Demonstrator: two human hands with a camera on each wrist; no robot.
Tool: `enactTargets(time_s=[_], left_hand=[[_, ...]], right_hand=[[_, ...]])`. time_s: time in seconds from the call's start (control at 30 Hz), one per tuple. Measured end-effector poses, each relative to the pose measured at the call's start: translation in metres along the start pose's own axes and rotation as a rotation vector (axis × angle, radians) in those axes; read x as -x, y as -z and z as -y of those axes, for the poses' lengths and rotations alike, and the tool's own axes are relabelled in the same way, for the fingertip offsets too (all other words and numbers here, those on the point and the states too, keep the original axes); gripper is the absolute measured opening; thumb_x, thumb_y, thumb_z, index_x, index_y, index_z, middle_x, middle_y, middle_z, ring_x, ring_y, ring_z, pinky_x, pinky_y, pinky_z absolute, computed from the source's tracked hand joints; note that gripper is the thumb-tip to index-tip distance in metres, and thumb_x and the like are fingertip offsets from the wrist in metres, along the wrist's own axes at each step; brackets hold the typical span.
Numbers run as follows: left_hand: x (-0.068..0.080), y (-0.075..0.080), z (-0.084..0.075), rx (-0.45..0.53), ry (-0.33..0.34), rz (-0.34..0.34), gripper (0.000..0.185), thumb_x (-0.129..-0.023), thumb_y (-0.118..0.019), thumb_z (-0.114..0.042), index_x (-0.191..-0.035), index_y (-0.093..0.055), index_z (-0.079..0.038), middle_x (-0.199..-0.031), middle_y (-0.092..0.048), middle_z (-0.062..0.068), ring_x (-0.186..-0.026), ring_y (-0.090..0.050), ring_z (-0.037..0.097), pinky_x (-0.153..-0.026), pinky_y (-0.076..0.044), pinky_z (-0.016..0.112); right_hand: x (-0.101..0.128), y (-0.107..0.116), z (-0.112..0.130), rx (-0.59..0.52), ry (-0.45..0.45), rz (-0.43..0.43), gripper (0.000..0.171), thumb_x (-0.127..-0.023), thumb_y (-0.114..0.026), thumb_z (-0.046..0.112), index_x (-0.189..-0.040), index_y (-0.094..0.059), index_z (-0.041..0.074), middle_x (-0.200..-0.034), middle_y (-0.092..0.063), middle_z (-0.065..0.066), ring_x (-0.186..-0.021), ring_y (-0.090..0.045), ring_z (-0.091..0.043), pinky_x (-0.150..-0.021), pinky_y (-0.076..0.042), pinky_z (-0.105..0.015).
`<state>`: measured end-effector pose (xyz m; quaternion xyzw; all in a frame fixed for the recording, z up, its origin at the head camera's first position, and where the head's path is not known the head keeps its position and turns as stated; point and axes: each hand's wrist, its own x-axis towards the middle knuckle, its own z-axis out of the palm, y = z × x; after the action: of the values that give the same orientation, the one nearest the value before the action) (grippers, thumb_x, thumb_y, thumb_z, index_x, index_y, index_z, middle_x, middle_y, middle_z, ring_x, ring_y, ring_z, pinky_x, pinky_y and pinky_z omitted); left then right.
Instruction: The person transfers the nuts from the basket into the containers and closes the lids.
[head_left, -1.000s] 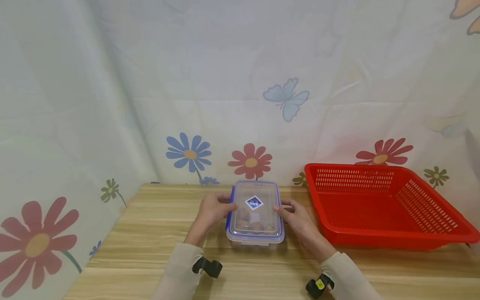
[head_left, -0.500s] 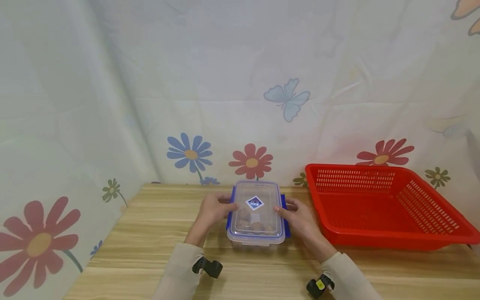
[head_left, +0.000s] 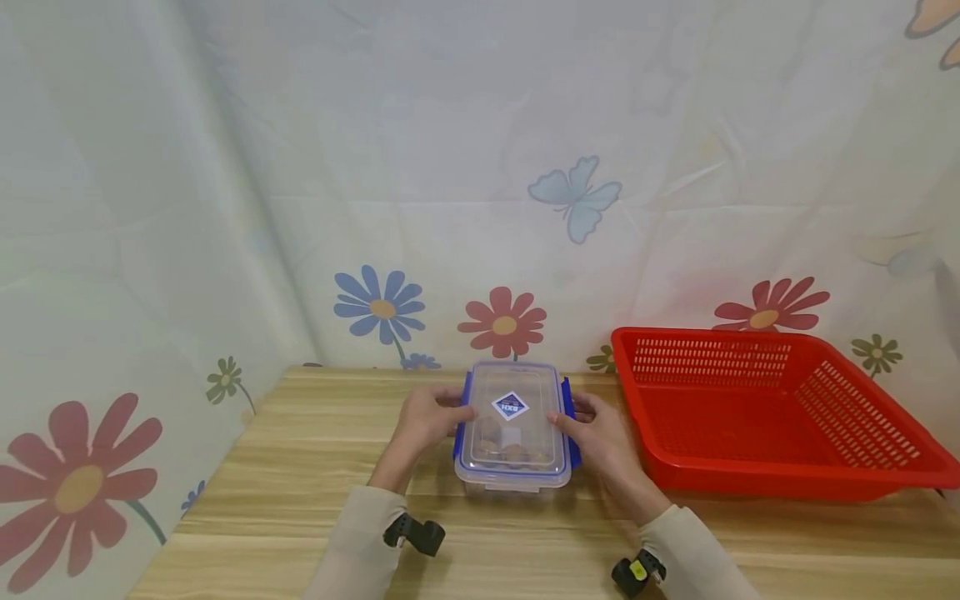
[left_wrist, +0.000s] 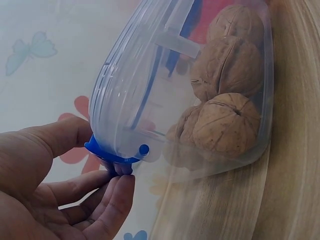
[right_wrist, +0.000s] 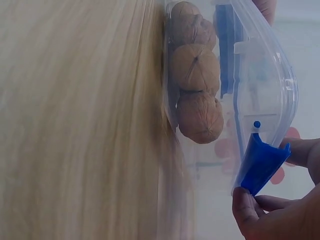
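A clear plastic food container with a blue-rimmed lid stands on the wooden table, several walnuts visible through its wall. On its left side my left hand pinches the edge, thumb on the lid and fingertips under the blue left latch. My right hand holds the opposite side the same way. There the blue right latch stands swung out from the wall, between thumb and fingertips. A diamond-shaped label marks the lid.
A red plastic basket with slotted walls stands close to the right of the container. Behind the wooden table hangs a pale curtain printed with flowers and butterflies.
The right latch, out of sight beside the lid a second ago, has swung outward and now tilts slightly more upward. Both hands and the container have hardly moved.
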<state>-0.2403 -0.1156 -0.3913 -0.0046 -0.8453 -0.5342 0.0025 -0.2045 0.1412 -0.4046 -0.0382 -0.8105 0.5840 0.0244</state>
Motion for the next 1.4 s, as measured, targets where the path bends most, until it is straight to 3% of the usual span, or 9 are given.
enactTargets(time_s=[0.3,0.6,0.93,1.4], left_hand=[[-0.0007,-0.0003,0.0017,0.027,0.002,0.001,0.039,-0.093,-0.082,-0.009,-0.127,-0.072,0.007,-0.115,-0.075,0.02,-0.096,-0.076,0.032,-0.087,-0.066,0.049],[-0.0015,-0.0014,0.0036,0.027,-0.005,-0.001,0.038,-0.093,-0.082,-0.009,-0.126,-0.073,0.006,-0.115,-0.075,0.02,-0.097,-0.075,0.031,-0.085,-0.067,0.044],[-0.0016,-0.0001,0.0043,0.032,-0.041,-0.007,0.037,-0.09,-0.083,-0.007,-0.123,-0.073,0.009,-0.113,-0.075,0.021,-0.097,-0.075,0.03,-0.082,-0.067,0.042],[-0.0025,0.0007,0.0053,0.05,-0.048,-0.008,0.037,-0.091,-0.082,-0.007,-0.124,-0.073,0.009,-0.115,-0.075,0.021,-0.099,-0.075,0.031,-0.085,-0.067,0.042]], right_hand=[[-0.0031,-0.0011,-0.0004,0.028,0.014,-0.017,0.059,-0.1,-0.078,0.02,-0.148,-0.056,-0.004,-0.127,-0.069,-0.022,-0.109,-0.07,-0.036,-0.094,-0.064,-0.045],[-0.0026,-0.0005,0.0008,0.044,0.029,-0.012,0.058,-0.1,-0.078,0.019,-0.148,-0.056,-0.005,-0.127,-0.069,-0.022,-0.108,-0.069,-0.035,-0.095,-0.064,-0.045],[-0.0053,-0.002,-0.002,0.147,0.079,-0.042,0.055,-0.1,-0.077,0.019,-0.146,-0.059,-0.005,-0.128,-0.066,-0.02,-0.112,-0.065,-0.035,-0.098,-0.062,-0.048],[-0.0027,-0.0066,0.0012,0.062,0.053,-0.032,0.049,-0.101,-0.075,0.017,-0.144,-0.06,-0.002,-0.127,-0.059,-0.015,-0.114,-0.061,-0.032,-0.1,-0.061,-0.044]])
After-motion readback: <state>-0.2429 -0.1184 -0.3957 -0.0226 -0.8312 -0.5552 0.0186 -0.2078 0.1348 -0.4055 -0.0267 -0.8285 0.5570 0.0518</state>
